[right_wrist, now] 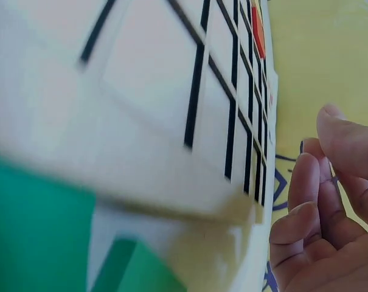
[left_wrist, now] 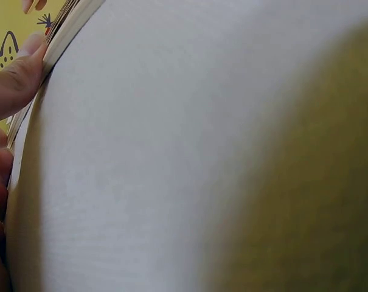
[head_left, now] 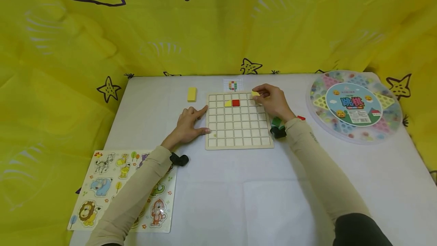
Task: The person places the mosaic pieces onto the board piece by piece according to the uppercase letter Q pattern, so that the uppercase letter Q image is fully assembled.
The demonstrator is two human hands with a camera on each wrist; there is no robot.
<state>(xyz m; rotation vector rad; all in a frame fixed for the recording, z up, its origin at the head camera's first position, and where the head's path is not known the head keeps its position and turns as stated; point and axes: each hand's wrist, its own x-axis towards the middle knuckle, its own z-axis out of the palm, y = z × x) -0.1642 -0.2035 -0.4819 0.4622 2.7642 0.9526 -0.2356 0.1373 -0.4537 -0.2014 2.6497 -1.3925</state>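
A pale wooden grid board (head_left: pixel 239 124) lies on the white table, with a yellow piece (head_left: pixel 228 103) and a red square piece (head_left: pixel 236 103) side by side in its upper cells. My left hand (head_left: pixel 187 125) rests at the board's left edge, thumb and index finger spread apart and touching it; the thumb (left_wrist: pixel 19 79) shows against that edge in the left wrist view. Above the board's upper right corner, my right hand (head_left: pixel 272 100) pinches a small yellow block (head_left: pixel 255 93) between thumb and fingertips. In the right wrist view the fingers (right_wrist: pixel 305 225) are curled, and the block is hidden.
Behind the board lies a small pattern card (head_left: pixel 233 85). A yellow block (head_left: pixel 192 94) stands left of it. Green blocks (head_left: pixel 277 121) and a red piece (head_left: pixel 301 118) lie by the right forearm. A round game box (head_left: pixel 355 105) sits right, an animal puzzle board (head_left: pixel 160 215) front left.
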